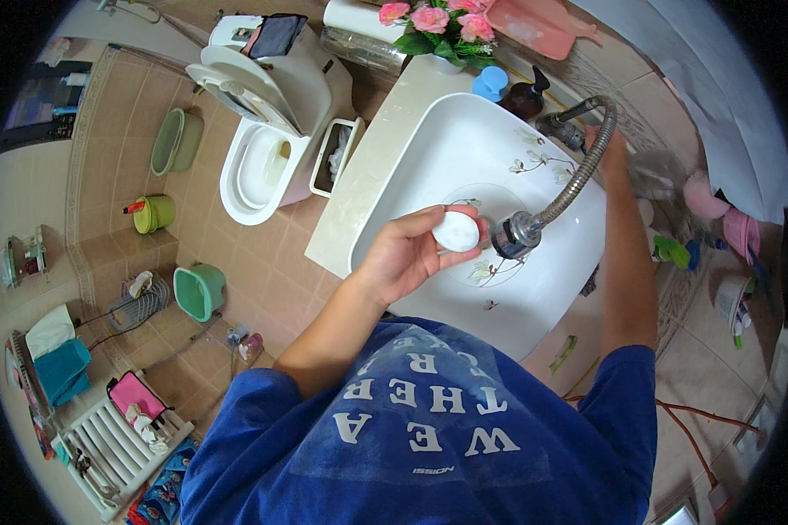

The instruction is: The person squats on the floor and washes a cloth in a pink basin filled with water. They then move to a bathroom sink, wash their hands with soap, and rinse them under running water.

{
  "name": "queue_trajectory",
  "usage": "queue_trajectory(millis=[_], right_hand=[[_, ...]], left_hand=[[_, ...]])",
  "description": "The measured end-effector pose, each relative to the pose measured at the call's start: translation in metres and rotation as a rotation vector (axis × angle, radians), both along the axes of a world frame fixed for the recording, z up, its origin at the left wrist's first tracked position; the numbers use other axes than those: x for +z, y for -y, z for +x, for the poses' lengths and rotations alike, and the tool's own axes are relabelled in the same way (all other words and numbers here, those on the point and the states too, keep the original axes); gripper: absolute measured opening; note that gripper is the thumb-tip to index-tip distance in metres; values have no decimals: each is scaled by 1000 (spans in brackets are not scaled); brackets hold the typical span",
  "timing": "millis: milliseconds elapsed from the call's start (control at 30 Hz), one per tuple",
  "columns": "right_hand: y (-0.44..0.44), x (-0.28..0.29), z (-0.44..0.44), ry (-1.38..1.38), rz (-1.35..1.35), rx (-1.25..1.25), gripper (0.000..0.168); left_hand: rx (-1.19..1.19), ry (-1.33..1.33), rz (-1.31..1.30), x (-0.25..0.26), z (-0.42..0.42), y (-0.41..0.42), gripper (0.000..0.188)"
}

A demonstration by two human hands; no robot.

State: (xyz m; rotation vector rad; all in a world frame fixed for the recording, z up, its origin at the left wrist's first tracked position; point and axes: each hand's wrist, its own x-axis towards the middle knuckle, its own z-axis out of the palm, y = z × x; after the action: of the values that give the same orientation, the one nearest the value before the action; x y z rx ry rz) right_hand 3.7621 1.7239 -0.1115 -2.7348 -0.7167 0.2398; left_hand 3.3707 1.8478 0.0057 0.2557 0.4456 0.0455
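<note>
Over the white washbasin, my left hand holds a small round white object between thumb and fingers; whether it is soap or a lid, I cannot tell. Just right of it is the metal outlet of a flexible-neck faucet. My right hand reaches to the faucet's base at the back right of the basin. Its fingers are partly hidden behind the neck, so their grip on the valve is unclear. Flower patterns decorate the basin. No running water is plainly visible.
A blue-capped container, a dark pump bottle and pink flowers stand behind the basin. Left of the counter are a small bin and a toilet. A clear plastic bag and pink items lie at the right.
</note>
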Motion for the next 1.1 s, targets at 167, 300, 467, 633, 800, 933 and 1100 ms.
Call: queue_trajectory(millis=[167, 300, 467, 633, 800, 933, 1100], right_hand=[[-1, -7, 7, 18, -86, -1, 40], [2, -10, 14, -36, -88, -35, 39], [-5, -3, 0, 36, -76, -27, 40], [-3, -2, 1, 8, -61, -31, 41], [-5, 14, -10, -77, -49, -46, 41], [-12, 24, -26, -42, -6, -32, 35], [-3, -2, -3, 15, -73, -43, 37]], left_hand=[[131, 0, -9, 38, -19, -6, 50], [130, 61, -18, 61, -31, -6, 51], [145, 108, -35, 85, -41, 1, 54], [99, 225, -106, 94, -46, 11, 58], [-103, 225, -68, 131, -43, 27, 74], [-136, 486, -161, 158, -47, 36, 58], [390, 790, 313, 165, -34, 67, 56]])
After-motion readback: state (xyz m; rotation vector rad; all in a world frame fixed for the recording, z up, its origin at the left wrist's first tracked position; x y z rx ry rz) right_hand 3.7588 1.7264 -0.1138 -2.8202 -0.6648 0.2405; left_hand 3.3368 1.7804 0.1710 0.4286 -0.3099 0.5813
